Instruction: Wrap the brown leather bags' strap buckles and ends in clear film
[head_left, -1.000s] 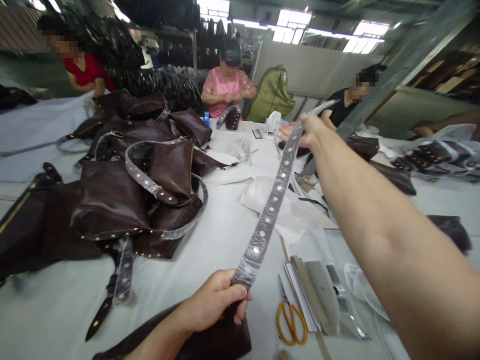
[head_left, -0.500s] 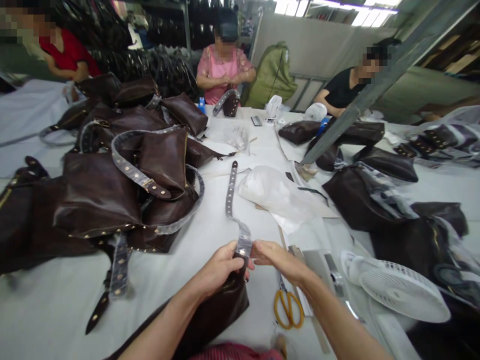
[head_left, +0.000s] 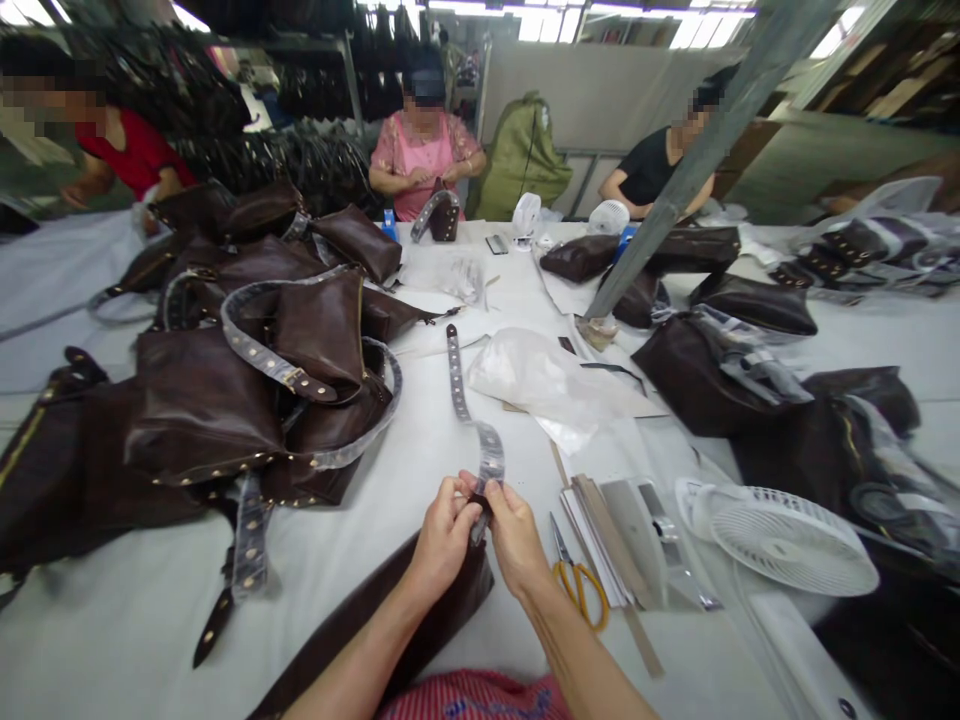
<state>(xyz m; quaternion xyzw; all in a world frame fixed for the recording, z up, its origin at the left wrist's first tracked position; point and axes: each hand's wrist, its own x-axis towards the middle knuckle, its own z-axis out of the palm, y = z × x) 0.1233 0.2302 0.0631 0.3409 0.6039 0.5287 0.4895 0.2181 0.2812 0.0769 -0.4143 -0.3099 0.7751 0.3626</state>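
A brown studded strap [head_left: 491, 452] with clear plastic film around part of it runs up the white table from a dark brown leather bag [head_left: 442, 610]. The bag lies before me, partly under my forearms. My left hand [head_left: 442, 525] pinches the strap's near end, close to the bag's edge. My right hand [head_left: 514, 525] closes on the same end from the right, its thumb on the film. The exact spot between the fingertips is partly hidden. To the right lie scissors [head_left: 580, 590] with yellow handles.
Brown bags [head_left: 210, 400] are heaped at the left, and more bags [head_left: 697, 370] lie at the right. A white fan [head_left: 795, 540] stands near right, beside flat strips [head_left: 604, 540]. White plastic film [head_left: 540, 375] lies ahead. A slanted metal post [head_left: 667, 190] rises beyond it. Several people sit around the table.
My right hand has turned and moved in from beside the strap to grip its near end. My left hand has shifted slightly left, still holding there. The view has swung a little right.
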